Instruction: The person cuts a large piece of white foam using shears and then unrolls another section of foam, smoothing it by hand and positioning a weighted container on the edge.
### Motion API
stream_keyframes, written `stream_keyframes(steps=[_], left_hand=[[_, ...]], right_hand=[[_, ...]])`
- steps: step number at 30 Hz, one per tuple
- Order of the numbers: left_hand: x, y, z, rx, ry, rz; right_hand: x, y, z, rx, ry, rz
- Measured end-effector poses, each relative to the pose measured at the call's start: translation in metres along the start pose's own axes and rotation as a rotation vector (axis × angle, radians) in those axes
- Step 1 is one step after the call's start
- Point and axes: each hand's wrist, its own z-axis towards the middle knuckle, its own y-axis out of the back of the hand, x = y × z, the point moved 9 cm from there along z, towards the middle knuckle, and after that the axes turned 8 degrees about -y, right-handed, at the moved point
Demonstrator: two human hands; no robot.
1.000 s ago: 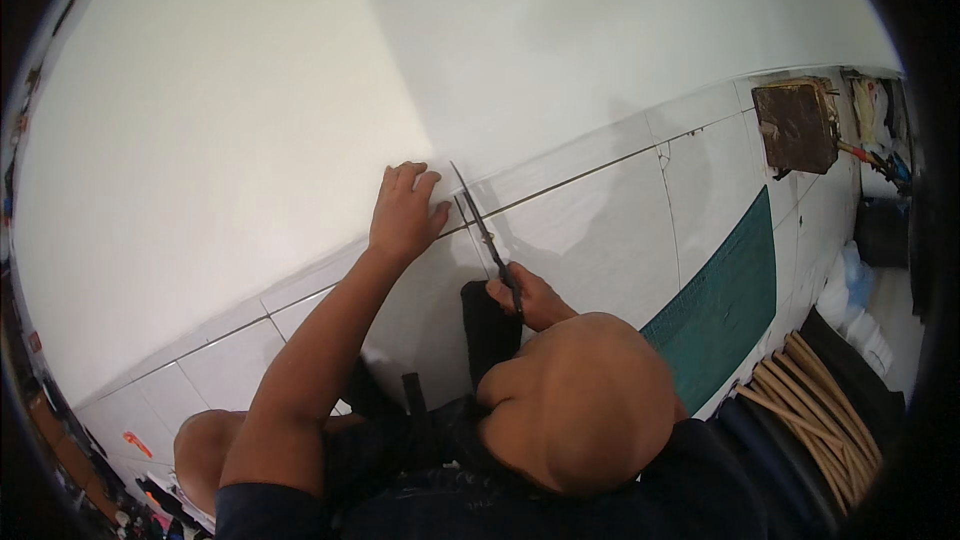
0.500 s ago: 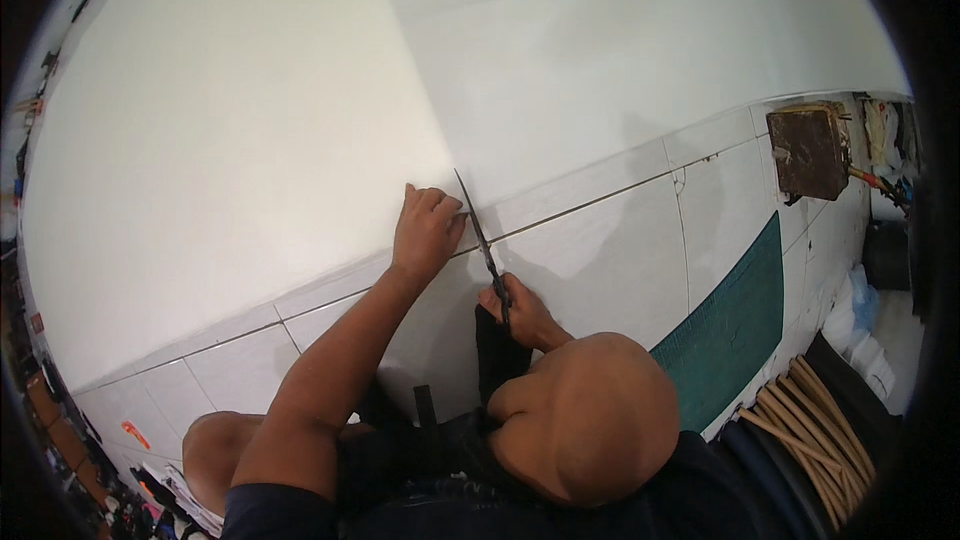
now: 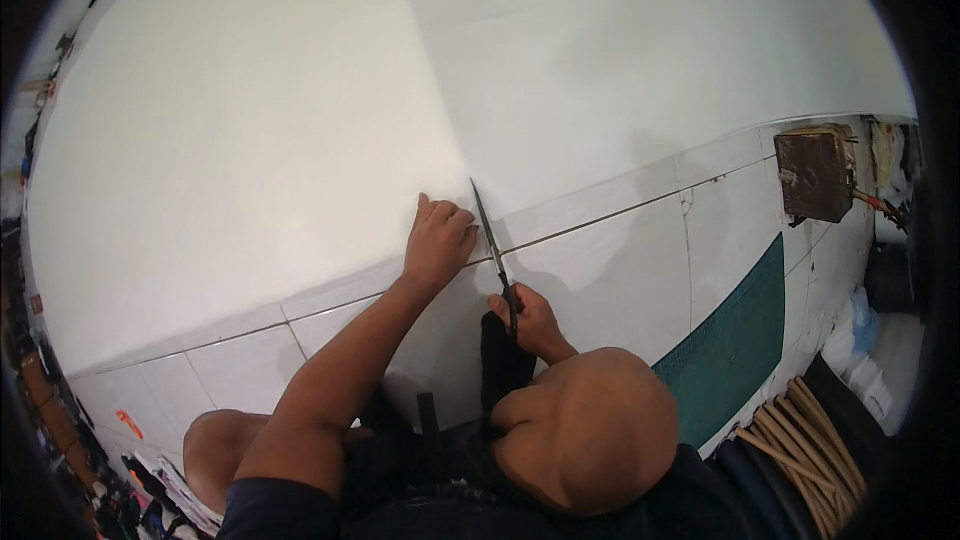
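Note:
A large cream-white sheet [image 3: 250,120] lies flat on the left, its straight right edge running down to the corner by my hands. My left hand [image 3: 438,240] is closed at that corner, fingers bent and thumb and forefinger together on the sheet's edge. In my right hand [image 3: 532,318] is a pair of dark-handled scissors [image 3: 483,215], gripped by the handles. Their long blades point away from me along the sheet's right edge, just right of my left fingertips. The blades look nearly together; whether any material sits between them I cannot tell.
A greyer white sheet [image 3: 620,60] spreads to the right over white floor tiles [image 3: 600,260]. Right of me are a green mat [image 3: 735,340], a brown box-like block [image 3: 815,175] and several tan rolled tubes [image 3: 800,440]. An orange item [image 3: 130,424] lies far left.
The whole view has shifted slightly, with hands and sheet lower and a bit rightward in the picture. Both hands keep the same hold, and the scissors look nearly unchanged.

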Motion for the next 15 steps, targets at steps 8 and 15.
stream_keyframes(steps=[8,15], left_hand=[[0.002,0.005,-0.001,-0.005,-0.001,-0.059],[0.005,0.005,-0.008,0.056,-0.024,-0.117]], right_hand=[[0.044,0.005,0.033,-0.052,0.045,-0.018],[0.041,0.002,0.05,-0.041,0.088,-0.082]])
